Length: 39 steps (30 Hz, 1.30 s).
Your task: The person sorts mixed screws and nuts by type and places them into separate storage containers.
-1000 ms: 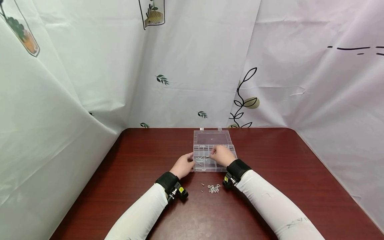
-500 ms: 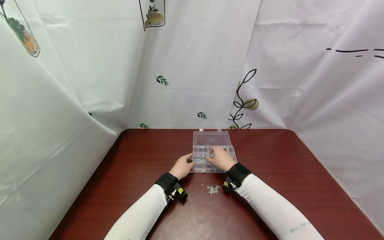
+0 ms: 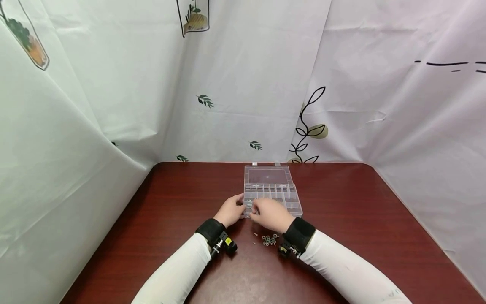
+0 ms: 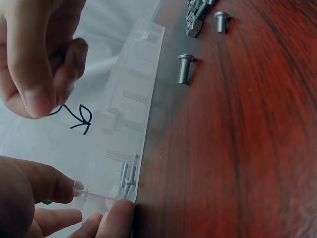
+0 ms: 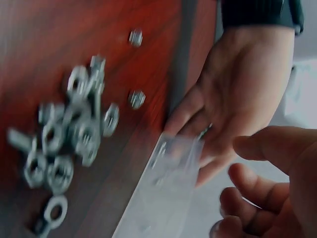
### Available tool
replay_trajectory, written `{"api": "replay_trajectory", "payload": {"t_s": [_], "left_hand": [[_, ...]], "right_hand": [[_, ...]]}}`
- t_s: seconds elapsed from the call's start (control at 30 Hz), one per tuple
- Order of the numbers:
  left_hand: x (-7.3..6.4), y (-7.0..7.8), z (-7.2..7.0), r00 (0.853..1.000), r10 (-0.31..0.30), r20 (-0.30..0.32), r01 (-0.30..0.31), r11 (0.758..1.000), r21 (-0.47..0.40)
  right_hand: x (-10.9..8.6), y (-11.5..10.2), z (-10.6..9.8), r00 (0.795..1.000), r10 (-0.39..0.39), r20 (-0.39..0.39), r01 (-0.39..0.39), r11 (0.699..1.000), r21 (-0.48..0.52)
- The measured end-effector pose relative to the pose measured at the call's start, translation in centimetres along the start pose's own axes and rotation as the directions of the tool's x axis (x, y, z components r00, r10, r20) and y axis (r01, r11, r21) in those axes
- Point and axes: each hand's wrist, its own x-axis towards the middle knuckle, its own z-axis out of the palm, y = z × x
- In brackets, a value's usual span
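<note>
My left hand (image 3: pixel 228 211) holds the left edge of a clear plastic compartment box (image 3: pixel 294 205), thumb and fingers pinching its wall in the left wrist view. The right hand (image 3: pixel 272 215) hovers over the box's front left part, covering some compartments. Its thumb (image 5: pixel 252 147) and curled fingers stand apart in the right wrist view, nothing visible between them. Several slim screws (image 4: pixel 128 176) lie in the corner compartment by my left fingertips. Two loose screws, a longer one (image 4: pixel 184 69) and a shorter one (image 4: pixel 221 22), rest on the table before the box.
The box's clear lid (image 3: pixel 268 175) lies folded back toward the curtain (image 3: pixel 235 84). Nearer me on the dark red wooden table (image 3: pixel 182 190) is a small pile of metal nuts, rings and screws (image 5: pixel 79 129), blurred in the right wrist view.
The right hand has moved left and toward me, from over the middle of the box to its front left part, uncovering the right compartments. The left hand stays on the box's edge.
</note>
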Motion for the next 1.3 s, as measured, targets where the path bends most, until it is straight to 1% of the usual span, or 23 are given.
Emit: {"api": "replay_trajectory", "payload": {"t_s": [0.07,0.17,0.33,0.47,0.57,0.77,1.1,1.3], "left_hand": [[-0.1,0.1,-0.1,1.000,0.005,0.003,-0.005,1.000,0.007],[-0.1,0.2,-0.1,1.000,0.009,0.009,-0.009,1.000,0.010],[-0.4,0.2,-0.2,1.000,-0.002,0.016,0.002,1.000,0.008],[-0.5,0.2,-0.1,1.000,-0.009,0.018,0.008,1.000,0.009],[-0.5,0.2,-0.1,1.000,-0.003,0.017,0.003,1.000,0.003],[-0.4,0.3,-0.1,1.000,0.004,0.013,-0.004,1.000,0.010],[-0.5,0.6,-0.2,1.000,-0.006,0.020,0.006,1.000,0.011],[-0.5,0.6,-0.1,1.000,-0.004,0.014,0.004,1.000,0.010]], "right_hand": [[-0.4,-0.5,0.0,0.999,-0.026,0.038,0.027,0.999,-0.022],[-0.9,-1.0,0.0,0.993,-0.035,0.111,0.041,0.998,-0.054],[-1.3,-1.3,0.4,0.974,-0.032,0.226,0.059,0.992,-0.114],[-1.5,-1.0,0.7,0.960,-0.039,0.279,0.076,0.990,-0.122],[-1.5,-0.7,0.9,0.956,-0.043,0.289,0.084,0.988,-0.128],[-1.5,-0.4,1.1,0.961,-0.069,0.269,0.108,0.985,-0.133],[-1.5,-0.5,1.2,0.962,-0.073,0.263,0.110,0.986,-0.128],[-1.5,-0.4,1.4,0.960,-0.079,0.267,0.113,0.987,-0.114]]}}
